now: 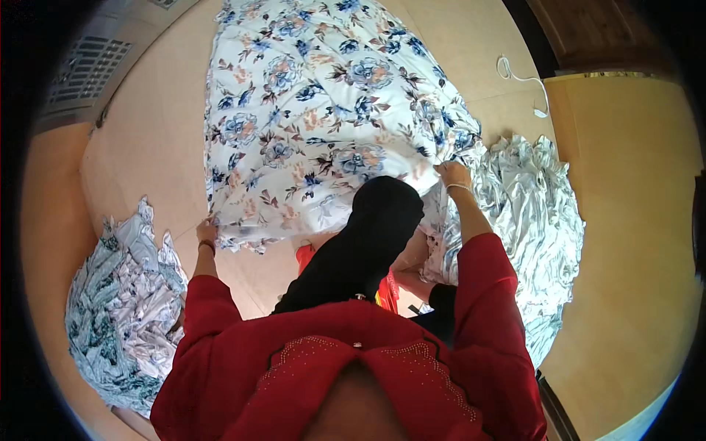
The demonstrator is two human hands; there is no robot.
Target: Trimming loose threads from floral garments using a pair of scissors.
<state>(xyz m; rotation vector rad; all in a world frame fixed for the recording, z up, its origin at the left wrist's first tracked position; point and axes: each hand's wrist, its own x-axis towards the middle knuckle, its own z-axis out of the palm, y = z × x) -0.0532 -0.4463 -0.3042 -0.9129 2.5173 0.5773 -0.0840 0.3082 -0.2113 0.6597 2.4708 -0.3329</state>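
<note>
A large white fabric sheet (331, 110) printed with blue and peach flowers spreads over the floor in front of me, its near edge close to my raised, black-clad knee. At that edge's left corner, my left hand (207, 230) grips the cloth. My right hand (455, 174) pinches the right corner, beside a crumpled heap. Between the hands the edge is held up a little and sags, with a frilly strip showing beneath it near the left corner. The fingertips of both hands are partly hidden by the cloth.
Heaped patterned fabric (524, 209) lies on my right, touching the sheet. Another crumpled fabric pile (132, 308) sits at my left. A white cable (521, 77) rests on the floor near a dark wooden piece of furniture (595, 33). Something red (389, 292) is under my legs.
</note>
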